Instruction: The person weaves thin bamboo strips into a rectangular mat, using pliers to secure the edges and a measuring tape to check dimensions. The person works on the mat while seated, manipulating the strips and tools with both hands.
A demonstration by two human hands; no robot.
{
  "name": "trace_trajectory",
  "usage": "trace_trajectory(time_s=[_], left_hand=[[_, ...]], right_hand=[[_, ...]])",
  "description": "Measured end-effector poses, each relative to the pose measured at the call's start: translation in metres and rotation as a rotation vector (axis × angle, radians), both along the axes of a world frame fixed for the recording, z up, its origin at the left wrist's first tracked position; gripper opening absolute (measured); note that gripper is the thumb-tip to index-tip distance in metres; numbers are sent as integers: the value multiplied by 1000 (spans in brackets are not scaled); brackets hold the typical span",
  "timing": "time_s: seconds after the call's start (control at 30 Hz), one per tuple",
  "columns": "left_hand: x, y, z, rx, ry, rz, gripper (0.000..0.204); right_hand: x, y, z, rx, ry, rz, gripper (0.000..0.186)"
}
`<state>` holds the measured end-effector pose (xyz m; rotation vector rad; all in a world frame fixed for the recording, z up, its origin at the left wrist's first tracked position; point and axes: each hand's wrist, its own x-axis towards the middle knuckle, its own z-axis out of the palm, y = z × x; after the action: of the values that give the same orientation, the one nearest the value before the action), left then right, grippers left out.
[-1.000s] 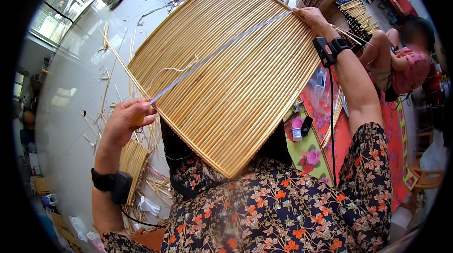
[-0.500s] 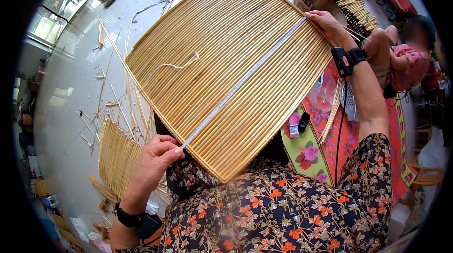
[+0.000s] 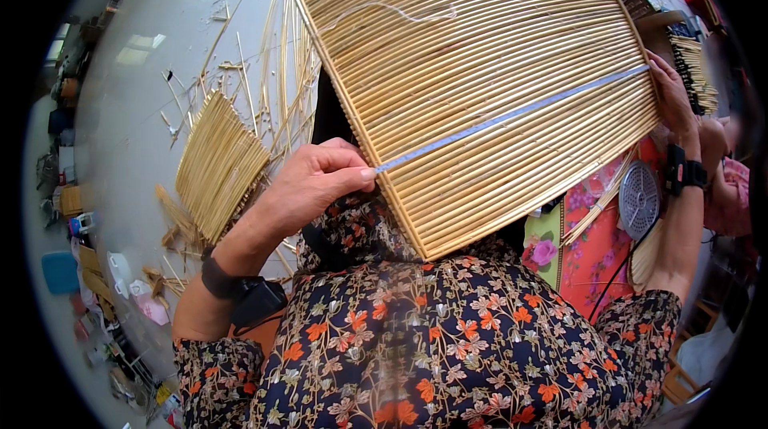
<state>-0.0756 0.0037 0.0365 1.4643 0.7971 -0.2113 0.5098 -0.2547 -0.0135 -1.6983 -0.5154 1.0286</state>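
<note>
A large panel of golden reed rods (image 3: pixel 480 53) lies tilted across my lap, edged by a thicker rim. A blue-white measuring tape (image 3: pixel 512 115) is stretched straight over it, roughly along the rods. Between thumb and fingers, my left hand (image 3: pixel 324 177) pinches the tape's end at the panel's near left rim. At the far right rim, my right hand (image 3: pixel 674 97) grips the panel's edge at the tape's other end; its fingers are partly hidden behind the rim. A thin pale strand (image 3: pixel 392 11) lies loose on the rods.
A smaller reed panel (image 3: pixel 216 165) rests on the pale floor at the left, among loose reeds and scraps. To the right are a patterned red cloth (image 3: pixel 592 285), a grey perforated disc (image 3: pixel 639 201), a bundle of sticks (image 3: pixel 694 73) and another person, partly seen.
The view has swung to the left, so the panel and both hands appear farther right. Both hands keep their places at the tape's two ends.
</note>
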Motion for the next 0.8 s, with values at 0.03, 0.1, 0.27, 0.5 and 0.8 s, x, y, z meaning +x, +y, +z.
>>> trace_trajectory(time_s=[0.03,0.1,0.27,0.5,0.8], left_hand=[[-1,-2,2,-9,20,1,22],[-1,-2,-4,-46,-12,-8,23],[4,-2,-6,-93,-24,-22,24],[3,-8,-7,-171,-13,3,25],[5,-9,-12,-150,-40,-23,25]], right_hand=[[-3,6,-2,-1,15,-1,40],[9,-8,-1,-12,42,14,40],[19,-33,-7,-6,27,-48,39],[-1,-27,2,30,48,-60,35],[-4,-32,9,27,105,-46,39]])
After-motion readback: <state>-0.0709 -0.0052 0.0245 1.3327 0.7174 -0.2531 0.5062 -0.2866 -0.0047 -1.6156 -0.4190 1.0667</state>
